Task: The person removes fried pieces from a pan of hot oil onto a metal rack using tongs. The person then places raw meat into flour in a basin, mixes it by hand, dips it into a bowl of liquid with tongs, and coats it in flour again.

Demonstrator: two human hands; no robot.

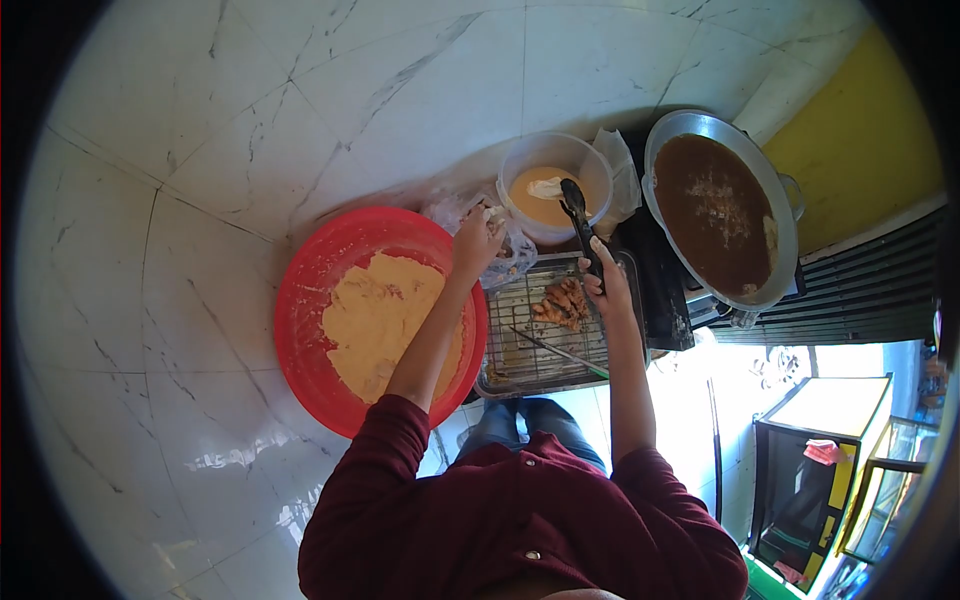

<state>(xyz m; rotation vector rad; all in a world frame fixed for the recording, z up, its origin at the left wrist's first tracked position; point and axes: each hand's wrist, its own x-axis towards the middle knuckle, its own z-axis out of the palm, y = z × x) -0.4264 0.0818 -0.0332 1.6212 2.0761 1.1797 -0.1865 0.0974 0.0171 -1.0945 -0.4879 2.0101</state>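
My right hand (607, 285) is closed around black tongs (577, 212), whose tips are over a clear round tub (552, 150) of pale orange batter. A whitish coated piece (546, 188) is at the tong tips. My left hand (478, 243) is beside the tub, above a clear plastic bag (513, 258), its fingers drawn together; whitish stuff shows at the fingertips, too small to name. Below my left forearm is a red basin (303, 330) of yellowish flour. Fried pieces (562, 304) lie on a wire rack in a metal tray (500, 377).
A large metal pan (790, 262) of brown bubbling oil sits on the black stove (655, 280) at the right. A thin stick with a green end (590, 369) lies across the rack. A glass display case (810, 480) stands at the lower right.
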